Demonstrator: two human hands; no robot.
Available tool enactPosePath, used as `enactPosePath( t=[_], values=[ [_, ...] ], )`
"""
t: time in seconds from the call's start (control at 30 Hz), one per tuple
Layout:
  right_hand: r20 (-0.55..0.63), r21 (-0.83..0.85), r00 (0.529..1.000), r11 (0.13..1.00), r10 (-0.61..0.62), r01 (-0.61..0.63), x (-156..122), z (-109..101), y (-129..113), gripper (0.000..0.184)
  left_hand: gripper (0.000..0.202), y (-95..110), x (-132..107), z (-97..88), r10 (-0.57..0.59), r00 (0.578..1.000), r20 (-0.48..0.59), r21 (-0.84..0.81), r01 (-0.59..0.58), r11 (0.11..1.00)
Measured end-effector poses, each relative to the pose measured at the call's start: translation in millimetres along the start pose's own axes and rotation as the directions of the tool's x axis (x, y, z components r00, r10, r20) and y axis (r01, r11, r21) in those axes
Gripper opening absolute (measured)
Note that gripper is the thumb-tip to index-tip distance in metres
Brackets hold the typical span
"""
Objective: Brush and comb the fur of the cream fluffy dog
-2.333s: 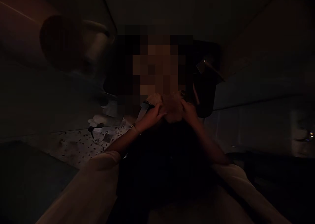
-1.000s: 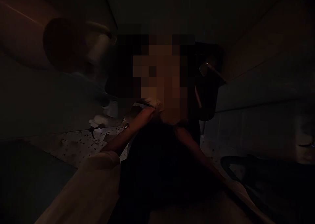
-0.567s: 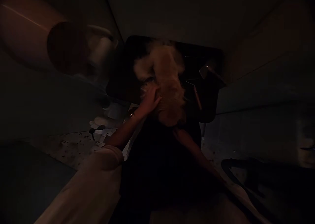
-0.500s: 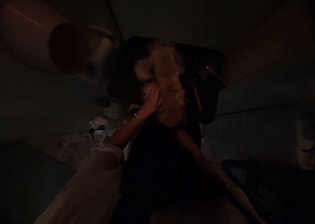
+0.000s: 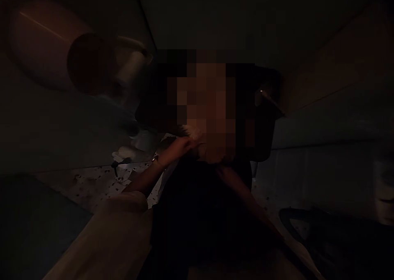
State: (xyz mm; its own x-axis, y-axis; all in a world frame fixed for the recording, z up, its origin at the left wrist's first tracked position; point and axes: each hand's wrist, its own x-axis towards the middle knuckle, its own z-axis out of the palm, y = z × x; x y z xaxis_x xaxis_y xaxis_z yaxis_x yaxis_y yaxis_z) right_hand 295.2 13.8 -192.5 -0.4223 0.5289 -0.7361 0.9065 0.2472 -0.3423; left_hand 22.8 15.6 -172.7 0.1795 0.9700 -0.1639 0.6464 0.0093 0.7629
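Note:
A cream, furry animal, apparently a dog, is on a dark table top; pixel blocks blur most of it. My left hand is at its near left side, with the fingers closed around pale fluffy fur. Which part of the body that fur belongs to cannot be made out. Close to my dark apron, my right hand touches or nearly touches the near end of the animal. Its fingers are lost in the dark.
A tool with a thin handle lies at the table's right side. To the left are a large rounded object with a dark round end and a pale item. The floor is spotted. A dark curved shape stands lower right.
My left hand has moved down and slightly left, toward my body, with the fluffy fur at its fingers. My right hand has stayed about where it was. Pixel blocks now cover the animal.

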Motion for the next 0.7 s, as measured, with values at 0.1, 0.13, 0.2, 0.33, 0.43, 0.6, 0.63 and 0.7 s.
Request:
enactPosePath(
  t=[0.1,0.13,0.2,0.33,0.43,0.6,0.63,0.7],
  values=[
    [0.0,0.023,1.0,1.0,-0.015,0.015,1,1,2,0.035,0.016,-4,-5,-19.0,-0.129,0.992,0.016,0.039,0.128,0.991],
    [-0.001,0.035,1.0,0.999,-0.022,0.022,2,1,3,0.035,0.017,-4,-5,-26.0,-0.174,0.984,-0.032,0.063,0.176,0.982],
    [-0.002,0.066,0.999,0.997,-0.043,0.043,3,1,6,0.034,0.02,-4,0,-38.5,-0.216,0.956,-0.198,0.073,0.234,0.97],
    [0.046,0.176,0.991,0.977,-0.129,0.12,-2,-9,25,0.035,0.015,8,23,-48.7,-0.085,0.87,-0.485,0.049,0.125,0.991],
    [0.004,0.401,0.97,0.889,-0.244,0.222,-14,-29,44,0.043,0.02,18,46,-41.6,0.131,0.883,-0.45,0.106,-0.093,0.99],
    [-0.62,0.483,0.777,0.832,0.105,0.273,-19,-74,55,0.042,0.047,14,79,-21.0,0.289,0.932,-0.221,0.162,-0.257,0.953],
    [-0.709,0.444,0.685,0.862,0.17,0.246,-15,-81,53,0.038,0.05,11,82,-18.0,0.285,0.937,-0.203,0.178,-0.251,0.952],
    [-0.812,0.331,0.547,0.933,0.206,0.139,-4,-93,49,0.033,0.043,4,83,-13.9,0.265,0.94,-0.215,0.191,-0.225,0.955]
  ],
)
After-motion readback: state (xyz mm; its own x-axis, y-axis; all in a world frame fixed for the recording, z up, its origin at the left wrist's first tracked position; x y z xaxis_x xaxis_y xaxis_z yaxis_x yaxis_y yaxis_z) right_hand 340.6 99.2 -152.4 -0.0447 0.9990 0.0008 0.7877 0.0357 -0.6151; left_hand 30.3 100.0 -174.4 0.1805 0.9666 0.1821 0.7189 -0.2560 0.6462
